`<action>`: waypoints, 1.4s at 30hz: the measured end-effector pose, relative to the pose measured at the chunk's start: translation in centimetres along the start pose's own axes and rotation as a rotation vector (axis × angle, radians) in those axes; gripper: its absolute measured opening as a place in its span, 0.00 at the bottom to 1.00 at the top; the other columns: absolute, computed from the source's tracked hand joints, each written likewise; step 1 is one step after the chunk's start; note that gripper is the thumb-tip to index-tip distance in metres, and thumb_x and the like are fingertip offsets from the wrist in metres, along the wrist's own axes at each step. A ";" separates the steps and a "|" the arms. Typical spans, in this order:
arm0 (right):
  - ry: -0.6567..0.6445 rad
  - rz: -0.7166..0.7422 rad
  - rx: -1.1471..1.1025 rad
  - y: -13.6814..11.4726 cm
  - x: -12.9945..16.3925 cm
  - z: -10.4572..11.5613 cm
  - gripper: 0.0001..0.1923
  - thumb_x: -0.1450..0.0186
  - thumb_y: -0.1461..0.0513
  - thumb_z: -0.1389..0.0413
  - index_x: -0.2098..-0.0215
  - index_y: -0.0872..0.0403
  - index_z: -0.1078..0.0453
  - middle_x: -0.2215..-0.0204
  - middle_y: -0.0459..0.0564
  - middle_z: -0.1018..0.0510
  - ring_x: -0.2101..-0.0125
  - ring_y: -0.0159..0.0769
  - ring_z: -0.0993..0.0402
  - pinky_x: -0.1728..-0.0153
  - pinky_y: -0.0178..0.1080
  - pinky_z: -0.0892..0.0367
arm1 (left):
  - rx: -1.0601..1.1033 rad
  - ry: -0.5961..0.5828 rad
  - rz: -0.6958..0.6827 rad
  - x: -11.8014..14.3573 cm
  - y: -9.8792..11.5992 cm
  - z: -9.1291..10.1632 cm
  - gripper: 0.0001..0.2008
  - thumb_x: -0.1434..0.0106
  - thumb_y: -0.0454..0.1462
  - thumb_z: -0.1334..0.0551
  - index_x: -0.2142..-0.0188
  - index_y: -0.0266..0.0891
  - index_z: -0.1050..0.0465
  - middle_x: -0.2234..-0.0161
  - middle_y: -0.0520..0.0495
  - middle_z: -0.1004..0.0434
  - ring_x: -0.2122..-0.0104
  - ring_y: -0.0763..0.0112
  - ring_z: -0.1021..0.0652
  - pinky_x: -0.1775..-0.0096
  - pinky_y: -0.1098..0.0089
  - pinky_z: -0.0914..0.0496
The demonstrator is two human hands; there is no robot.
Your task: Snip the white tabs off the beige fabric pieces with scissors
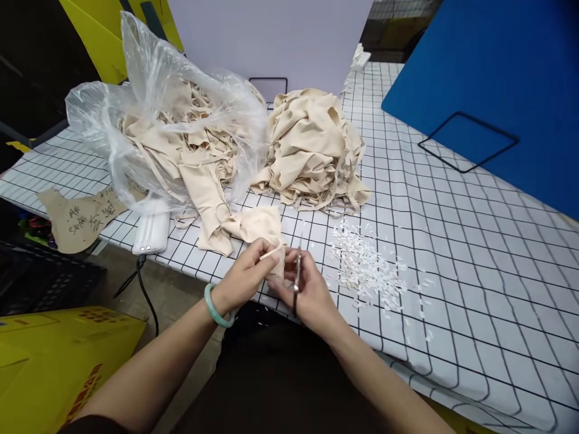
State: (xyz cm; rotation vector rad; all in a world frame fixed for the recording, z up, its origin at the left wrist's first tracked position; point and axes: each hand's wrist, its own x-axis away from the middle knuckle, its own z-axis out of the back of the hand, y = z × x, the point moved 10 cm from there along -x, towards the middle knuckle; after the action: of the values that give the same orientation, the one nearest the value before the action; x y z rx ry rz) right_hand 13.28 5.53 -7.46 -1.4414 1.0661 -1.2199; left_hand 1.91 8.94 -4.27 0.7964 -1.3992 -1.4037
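My left hand [246, 271], with a green bangle on the wrist, pinches a narrow strap of a beige fabric piece [256, 226] that lies at the table's front edge. My right hand [307, 289] grips small metal snips [297, 274], their blades pointing up beside the strap. The two hands are close together, almost touching. To the right of them a scatter of small white trimmings [364, 265] lies on the cloth.
A clear plastic bag [167, 120] full of beige pieces stands at the left, a loose beige pile [312, 147] behind the hands. A white power bank [151, 232] and a brown paper label [79, 217] lie at the left. The table has a grid-patterned cover [474, 241]; a blue panel [488, 84] stands at the right.
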 end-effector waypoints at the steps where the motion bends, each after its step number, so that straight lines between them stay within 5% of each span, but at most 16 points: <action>1: -0.023 -0.022 -0.066 0.2 -0.4 -0.8 0.23 0.44 0.54 0.33 0.58 0.47 0.41 0.65 0.44 0.27 0.69 0.33 0.28 0.68 0.37 0.29 | 0.114 -0.016 0.037 -0.1 -0.1 -0.3 0.13 0.33 0.46 0.42 0.66 0.39 0.36 0.69 0.51 0.33 0.69 0.71 0.30 0.66 0.69 0.31; 6: 0.100 0.014 -0.059 -0.6 -1.9 2.1 0.19 0.45 0.56 0.36 0.64 0.50 0.40 0.69 0.42 0.32 0.74 0.29 0.35 0.72 0.34 0.33 | 0.427 -0.042 0.266 0.3 -2.6 -0.4 0.16 0.35 0.49 0.41 0.64 0.38 0.31 0.67 0.49 0.31 0.75 0.75 0.31 0.80 0.77 0.42; 9: 0.153 0.087 0.007 -1.7 -2.1 4.1 0.17 0.45 0.56 0.37 0.64 0.50 0.39 0.68 0.44 0.31 0.71 0.30 0.34 0.70 0.34 0.34 | 0.440 -0.180 0.415 1.2 -4.3 -1.6 0.14 0.37 0.45 0.39 0.65 0.35 0.28 0.73 0.50 0.32 0.80 0.79 0.36 0.81 0.77 0.51; 12: 0.176 0.100 -0.002 -1.9 -2.2 4.9 0.18 0.45 0.55 0.36 0.64 0.50 0.39 0.68 0.44 0.31 0.71 0.31 0.34 0.71 0.34 0.35 | 0.350 -0.322 0.471 2.4 -4.7 -2.6 0.13 0.38 0.43 0.37 0.67 0.32 0.25 0.75 0.50 0.32 0.80 0.80 0.38 0.80 0.77 0.49; 14: 0.203 0.089 -0.026 -1.8 -2.3 5.2 0.19 0.46 0.56 0.35 0.63 0.50 0.38 0.68 0.44 0.30 0.72 0.31 0.35 0.72 0.34 0.36 | 0.216 -0.356 0.410 2.9 -3.9 -2.5 0.14 0.36 0.44 0.38 0.66 0.33 0.23 0.74 0.49 0.31 0.78 0.78 0.36 0.77 0.76 0.44; 17: 0.198 0.034 -0.112 -0.9 -2.4 4.6 0.21 0.47 0.56 0.33 0.63 0.50 0.38 0.68 0.43 0.30 0.73 0.30 0.36 0.74 0.33 0.38 | -0.064 -0.348 0.108 2.7 -0.1 -1.9 0.16 0.31 0.45 0.42 0.63 0.37 0.20 0.69 0.47 0.29 0.70 0.71 0.29 0.68 0.71 0.33; 20: 0.116 -0.050 -0.267 0.5 -2.2 1.8 0.24 0.49 0.55 0.31 0.65 0.49 0.41 0.73 0.39 0.33 0.77 0.27 0.40 0.77 0.32 0.42 | -0.271 -0.141 -0.292 2.3 5.1 -0.8 0.13 0.30 0.41 0.42 0.62 0.40 0.19 0.57 0.42 0.29 0.54 0.62 0.27 0.49 0.62 0.32; 23: 0.046 -0.069 -0.366 1.3 -1.5 -1.5 0.25 0.47 0.53 0.31 0.64 0.49 0.42 0.76 0.38 0.35 0.78 0.27 0.41 0.77 0.32 0.42 | -0.199 0.029 -0.485 1.7 7.4 -0.6 0.13 0.29 0.39 0.43 0.65 0.39 0.22 0.51 0.39 0.30 0.45 0.58 0.30 0.43 0.57 0.35; 26: 0.026 -0.045 -0.333 1.5 -0.5 -2.4 0.23 0.43 0.50 0.34 0.61 0.49 0.41 0.72 0.41 0.33 0.76 0.29 0.37 0.76 0.34 0.38 | 0.052 0.062 -0.412 0.2 6.0 -1.0 0.16 0.28 0.42 0.45 0.68 0.38 0.26 0.56 0.39 0.28 0.52 0.59 0.26 0.55 0.61 0.28; 29: 0.060 -0.025 -0.181 1.0 0.6 0.1 0.21 0.40 0.48 0.37 0.62 0.49 0.41 0.72 0.42 0.33 0.75 0.31 0.36 0.74 0.36 0.34 | 0.134 0.095 -0.321 -0.5 4.1 -1.3 0.16 0.28 0.43 0.45 0.68 0.39 0.26 0.67 0.43 0.30 0.55 0.60 0.25 0.61 0.64 0.28; 32: 0.145 0.056 0.142 -0.9 1.8 4.2 0.19 0.39 0.47 0.39 0.60 0.50 0.35 0.67 0.47 0.28 0.66 0.38 0.30 0.63 0.42 0.30 | 0.077 0.056 -0.364 -0.1 3.9 -2.1 0.15 0.28 0.41 0.44 0.68 0.39 0.24 0.76 0.47 0.37 0.51 0.58 0.29 0.57 0.64 0.30; 34: 0.176 0.106 0.395 -2.5 2.6 5.9 0.20 0.40 0.45 0.39 0.60 0.50 0.31 0.64 0.50 0.26 0.60 0.44 0.30 0.57 0.47 0.32 | 0.049 0.028 -0.387 0.2 3.8 -2.6 0.15 0.28 0.40 0.43 0.68 0.39 0.23 0.71 0.45 0.33 0.50 0.59 0.30 0.53 0.63 0.31; 37: 0.168 0.144 0.643 -4.0 3.3 6.4 0.21 0.42 0.43 0.37 0.64 0.50 0.29 0.66 0.51 0.24 0.59 0.47 0.32 0.58 0.48 0.33 | 0.057 0.002 -0.395 0.4 3.4 -3.3 0.13 0.29 0.39 0.42 0.68 0.38 0.21 0.61 0.42 0.31 0.50 0.60 0.31 0.50 0.63 0.33; 42: 0.156 0.172 0.726 -4.6 4.1 6.0 0.23 0.43 0.41 0.37 0.75 0.51 0.32 0.76 0.48 0.27 0.68 0.41 0.33 0.65 0.44 0.35 | 0.128 -0.096 -0.454 0.8 3.7 -4.3 0.12 0.30 0.38 0.42 0.67 0.41 0.21 0.73 0.45 0.34 0.49 0.59 0.34 0.48 0.62 0.36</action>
State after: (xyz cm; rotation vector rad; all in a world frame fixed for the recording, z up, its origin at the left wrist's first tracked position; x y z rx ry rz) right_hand 20.00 3.13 -2.58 -0.6937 0.7090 -1.4103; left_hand 6.36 7.15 -1.03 1.1988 -1.4490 -1.7257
